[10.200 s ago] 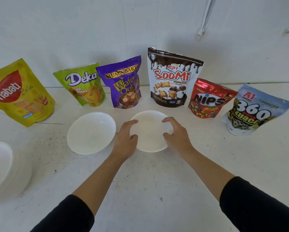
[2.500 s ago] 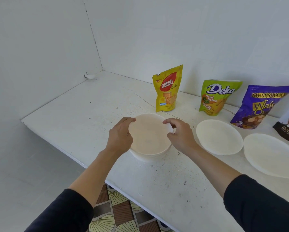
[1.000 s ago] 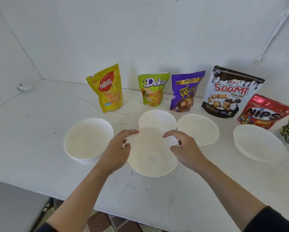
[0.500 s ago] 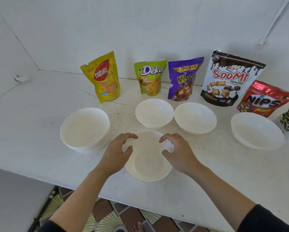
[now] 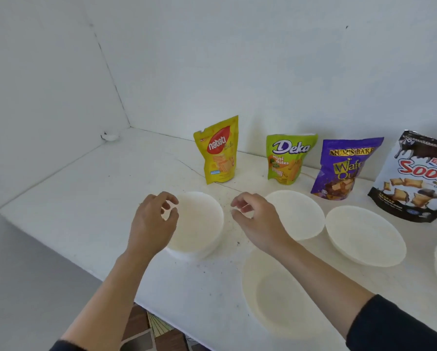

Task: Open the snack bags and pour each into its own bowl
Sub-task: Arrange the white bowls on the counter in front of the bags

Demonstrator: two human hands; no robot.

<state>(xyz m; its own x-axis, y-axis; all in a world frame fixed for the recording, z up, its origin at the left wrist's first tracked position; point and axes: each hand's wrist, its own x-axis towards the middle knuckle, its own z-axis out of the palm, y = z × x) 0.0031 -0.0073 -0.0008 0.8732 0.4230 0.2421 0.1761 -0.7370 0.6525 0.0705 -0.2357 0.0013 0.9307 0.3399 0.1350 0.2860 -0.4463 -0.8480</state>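
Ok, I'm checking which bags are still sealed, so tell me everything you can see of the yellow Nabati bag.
The yellow Nabati bag is a glossy, plastic-looking stand-up pouch with a red oval logo in white lettering and pictured wafers below. Its top looks sealed. It stands upright, leftmost in the row, behind the leftmost bowl. Only the white counter visibly touches it.

Single view, head-worn, wide-angle. The lens sits above the near edge of the white counter (image 5: 85,198), looking forward and down. It is turned obliquely to the back wall, so the room corner (image 5: 130,126) falls left of centre. Both forearms enter from the bottom edge; left hand (image 5: 151,221) and right hand (image 5: 260,224) sit mid-frame, near the lens. Nabati bag (image 5: 218,153) stands near centre; Soomi bag (image 5: 415,178) is cropped by the right edge. Floor tiles (image 5: 146,330) show below the counter edge.
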